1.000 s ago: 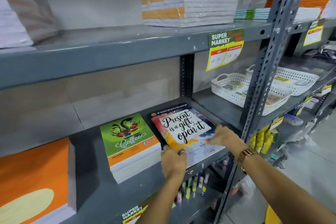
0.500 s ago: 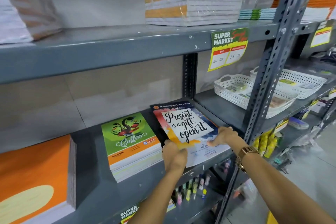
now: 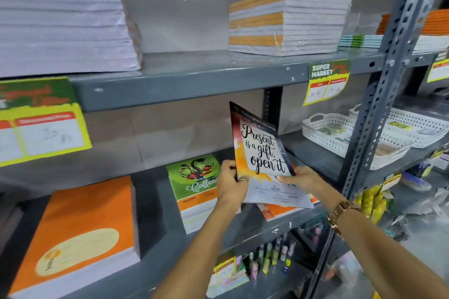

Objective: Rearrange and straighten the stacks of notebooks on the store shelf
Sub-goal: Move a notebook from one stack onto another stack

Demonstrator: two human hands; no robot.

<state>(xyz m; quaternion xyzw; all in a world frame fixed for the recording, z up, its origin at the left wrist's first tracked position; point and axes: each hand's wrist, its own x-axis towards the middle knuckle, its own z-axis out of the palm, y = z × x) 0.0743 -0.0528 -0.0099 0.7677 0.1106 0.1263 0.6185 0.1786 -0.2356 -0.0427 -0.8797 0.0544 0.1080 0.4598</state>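
A thin notebook (image 3: 261,148) with "Present is a gift, open it" on its cover is tilted up off the middle shelf (image 3: 243,228), far edge raised. My left hand (image 3: 230,183) grips its lower left edge. My right hand (image 3: 303,178) holds its lower right edge, thumb on the cover. Under it lies an orange-covered notebook stack (image 3: 279,211), mostly hidden. To the left sits the green and orange "Coffee" notebook stack (image 3: 194,189). A thick orange notebook stack (image 3: 80,233) stands at the far left of the same shelf.
The upper shelf (image 3: 194,80) carries a wrapped orange-and-white notebook stack (image 3: 289,22) and a tall white stack (image 3: 60,14). A perforated steel upright (image 3: 379,104) stands at right, with white baskets (image 3: 340,133) behind it. Small bottles (image 3: 269,257) fill the shelf below.
The "Present is a gift" notebook lay flat on its stack; both hands have lifted it so it stands tilted up. The view has moved closer and to the right.
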